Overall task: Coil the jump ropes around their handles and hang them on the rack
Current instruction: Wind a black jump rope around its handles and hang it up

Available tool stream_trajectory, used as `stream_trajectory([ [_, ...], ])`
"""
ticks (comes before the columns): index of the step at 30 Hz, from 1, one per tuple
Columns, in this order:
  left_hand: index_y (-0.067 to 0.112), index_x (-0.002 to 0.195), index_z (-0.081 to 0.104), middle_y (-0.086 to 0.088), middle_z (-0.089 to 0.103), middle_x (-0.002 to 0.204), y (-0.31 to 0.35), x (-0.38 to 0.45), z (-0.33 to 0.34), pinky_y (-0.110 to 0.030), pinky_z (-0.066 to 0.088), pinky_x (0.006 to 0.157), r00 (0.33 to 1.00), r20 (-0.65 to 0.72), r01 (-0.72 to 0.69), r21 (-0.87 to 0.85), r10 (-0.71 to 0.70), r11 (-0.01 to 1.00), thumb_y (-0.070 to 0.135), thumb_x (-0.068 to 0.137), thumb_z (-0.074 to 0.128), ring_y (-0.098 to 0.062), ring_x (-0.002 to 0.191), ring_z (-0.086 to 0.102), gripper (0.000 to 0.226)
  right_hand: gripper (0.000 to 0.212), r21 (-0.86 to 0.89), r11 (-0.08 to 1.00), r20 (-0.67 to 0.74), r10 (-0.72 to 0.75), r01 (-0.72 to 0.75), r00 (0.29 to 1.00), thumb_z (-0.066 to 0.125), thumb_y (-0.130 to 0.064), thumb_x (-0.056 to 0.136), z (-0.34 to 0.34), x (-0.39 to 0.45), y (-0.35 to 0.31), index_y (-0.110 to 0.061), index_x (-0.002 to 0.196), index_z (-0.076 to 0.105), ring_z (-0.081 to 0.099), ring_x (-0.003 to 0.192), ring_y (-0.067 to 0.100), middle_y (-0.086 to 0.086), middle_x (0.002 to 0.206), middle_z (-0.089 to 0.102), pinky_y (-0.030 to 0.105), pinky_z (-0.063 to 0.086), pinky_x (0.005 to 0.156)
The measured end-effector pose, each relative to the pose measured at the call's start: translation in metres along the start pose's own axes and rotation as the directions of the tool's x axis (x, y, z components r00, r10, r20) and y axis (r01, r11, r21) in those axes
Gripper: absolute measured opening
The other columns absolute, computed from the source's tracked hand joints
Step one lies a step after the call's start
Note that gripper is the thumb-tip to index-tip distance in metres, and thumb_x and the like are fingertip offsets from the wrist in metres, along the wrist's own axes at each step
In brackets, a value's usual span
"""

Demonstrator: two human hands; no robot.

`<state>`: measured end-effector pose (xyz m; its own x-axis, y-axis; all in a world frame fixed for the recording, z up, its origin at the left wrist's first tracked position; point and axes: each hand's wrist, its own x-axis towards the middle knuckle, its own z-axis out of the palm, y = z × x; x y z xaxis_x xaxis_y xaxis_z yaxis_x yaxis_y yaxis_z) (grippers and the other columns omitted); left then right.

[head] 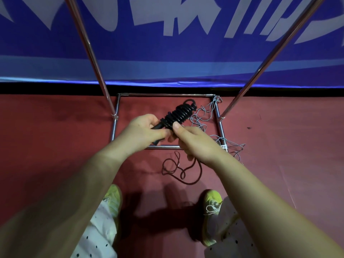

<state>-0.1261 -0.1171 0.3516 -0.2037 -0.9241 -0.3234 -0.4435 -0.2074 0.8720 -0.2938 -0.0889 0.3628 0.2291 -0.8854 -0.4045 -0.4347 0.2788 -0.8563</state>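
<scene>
My left hand (144,130) grips the black handles of a jump rope (178,114), which point up and to the right with black rope wound in tight turns around them. Just to the right, my right hand (193,140) pinches the rope near the coil. The loose tail of that dark rope (183,170) runs below my right hand and lies in loops on the red floor. A second, grey jump rope (206,116) lies tangled on the floor at the right side of the rack's base.
The chrome rack's rectangular base frame (114,127) lies on the red floor, with two slanted poles (89,47) (270,56) rising toward me. A blue banner (167,43) covers the wall behind. My feet in yellow shoes (212,211) stand below the hands.
</scene>
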Motion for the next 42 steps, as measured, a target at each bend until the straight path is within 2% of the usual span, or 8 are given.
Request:
stream_trajectory([
  [5, 0.016, 0.075, 0.052, 0.002, 0.060, 0.058, -0.002, 0.001, 0.000, -0.027, 0.042, 0.057, 1.000, 0.016, -0.020, 0.185, 0.017, 0.983, 0.034, 0.074, 0.077, -0.010, 0.051, 0.051, 0.031, 0.058, -0.038, 0.998, -0.053, 0.057, -0.059, 0.997, 0.035, -0.059, 0.096, 0.003, 0.002, -0.001, -0.015, 0.066, 0.058, 0.041, 0.042, 0.007, -0.012, 0.045, 0.040, 0.027, 0.042, 0.051],
  [8, 0.013, 0.085, 0.053, 0.001, 0.062, 0.060, -0.001, -0.003, 0.001, -0.031, 0.043, 0.059, 0.982, 0.190, 0.002, -0.013, 0.001, 1.000, 0.026, 0.086, 0.068, -0.013, 0.054, 0.056, 0.020, 0.051, 0.035, 0.998, -0.060, 0.056, -0.054, 0.997, 0.038, -0.052, 0.098, 0.003, 0.001, -0.001, -0.017, 0.063, 0.050, 0.037, 0.038, 0.002, -0.015, 0.040, 0.038, 0.026, 0.041, 0.051],
  [12, 0.015, 0.090, 0.056, -0.003, 0.060, 0.064, 0.006, -0.010, -0.007, -0.027, 0.044, 0.055, 0.862, 0.499, 0.344, -0.443, -0.091, 0.828, 0.042, 0.087, 0.056, -0.014, 0.053, 0.054, 0.027, 0.044, 0.278, 0.961, -0.067, 0.013, 0.007, 0.998, 0.042, -0.048, 0.097, 0.001, 0.002, -0.001, -0.016, 0.068, 0.050, 0.032, 0.043, 0.005, -0.009, 0.050, 0.039, 0.031, 0.033, 0.059],
  [15, 0.011, 0.085, 0.057, 0.000, 0.044, 0.056, 0.010, -0.012, -0.010, -0.026, 0.039, 0.051, 0.767, 0.637, 0.493, -0.509, -0.076, 0.705, 0.062, 0.081, 0.036, -0.012, 0.048, 0.041, 0.056, 0.035, 0.353, 0.933, -0.061, -0.050, 0.068, 0.997, 0.039, -0.049, 0.082, 0.000, 0.002, -0.003, -0.019, 0.072, 0.054, 0.030, 0.054, 0.008, 0.007, 0.071, 0.039, 0.027, 0.033, 0.058],
  [19, 0.010, 0.069, 0.062, 0.006, 0.034, 0.044, 0.012, -0.010, -0.007, -0.019, 0.026, 0.042, 0.714, 0.693, 0.588, -0.514, -0.102, 0.624, 0.067, 0.079, 0.032, -0.005, 0.035, 0.029, 0.065, 0.036, 0.291, 0.947, -0.023, -0.133, 0.134, 0.991, 0.037, -0.045, 0.090, 0.000, 0.001, 0.001, -0.024, 0.065, 0.049, 0.030, 0.050, 0.004, -0.014, 0.053, 0.036, 0.019, 0.032, 0.052],
  [25, 0.013, 0.068, 0.052, 0.004, 0.032, 0.044, 0.010, -0.007, 0.005, -0.018, 0.019, 0.041, 0.864, 0.430, 0.429, -0.358, -0.261, 0.829, 0.065, 0.093, 0.026, -0.005, 0.034, 0.020, 0.063, 0.045, -0.064, 0.997, -0.037, -0.035, 0.033, 0.999, 0.017, -0.047, 0.103, 0.002, 0.002, 0.003, -0.027, 0.078, 0.050, 0.041, 0.058, 0.000, -0.016, 0.063, 0.043, 0.024, 0.036, 0.062],
  [34, 0.014, 0.066, 0.060, 0.005, 0.053, 0.053, 0.007, -0.003, 0.001, -0.027, 0.036, 0.056, 0.991, -0.074, 0.120, 0.145, -0.111, 0.982, 0.055, 0.095, 0.040, -0.011, 0.050, 0.046, 0.054, 0.065, 0.027, 0.990, -0.040, 0.137, -0.136, 0.990, 0.018, -0.056, 0.100, 0.020, 0.007, 0.002, -0.008, 0.071, 0.052, 0.046, 0.049, 0.020, 0.003, 0.056, 0.044, 0.043, 0.054, 0.071],
  [42, 0.010, 0.077, 0.062, 0.001, 0.066, 0.064, -0.009, 0.003, -0.003, -0.026, 0.044, 0.059, 0.993, -0.057, 0.110, 0.206, -0.100, 0.972, 0.053, 0.092, 0.048, -0.014, 0.057, 0.063, 0.047, 0.058, 0.161, 0.977, -0.073, 0.156, -0.143, 0.985, 0.033, -0.052, 0.100, 0.020, 0.011, 0.008, -0.006, 0.080, 0.063, 0.052, 0.041, 0.014, -0.005, 0.044, 0.047, 0.038, 0.051, 0.069],
])
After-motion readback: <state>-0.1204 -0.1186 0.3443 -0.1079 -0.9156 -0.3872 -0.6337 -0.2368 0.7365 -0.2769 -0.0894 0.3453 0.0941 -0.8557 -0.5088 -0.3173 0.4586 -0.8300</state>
